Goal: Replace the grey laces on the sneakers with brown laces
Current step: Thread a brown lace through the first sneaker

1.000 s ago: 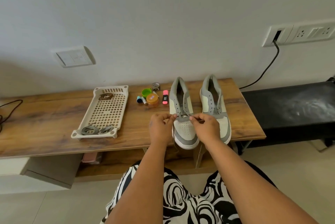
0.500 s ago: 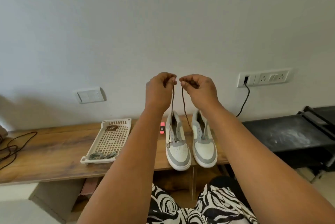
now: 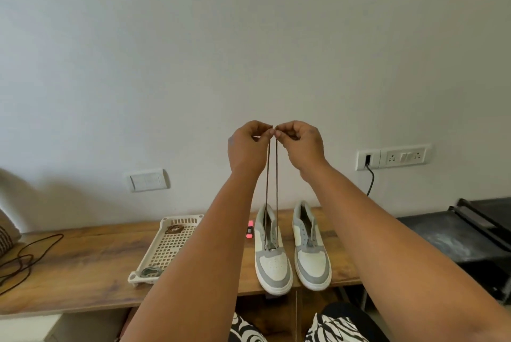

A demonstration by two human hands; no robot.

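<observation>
**Brown lace drawn up taut from the left-hand sneaker**

Both hands are raised at the centre of the frame, knuckles nearly touching. The left hand (image 3: 247, 148) has a pinching grip on one end of the brown lace (image 3: 267, 192), and the right hand (image 3: 302, 145) pinches the other end. The two strands run straight down, close together, into the lowest eyelets of the left-hand sneaker (image 3: 272, 256), which stands on the wooden tabletop (image 3: 83, 267) just beside the right-hand sneaker (image 3: 311, 253), toes toward the camera. Left of the shoes, partly behind the forearm, lies a cream perforated tray (image 3: 171, 244) with a brown lace coil (image 3: 174, 228) at its far end and grey laces (image 3: 150, 271) at its near end. A pink highlighter (image 3: 249, 229) lies between tray and sneakers.
</observation>
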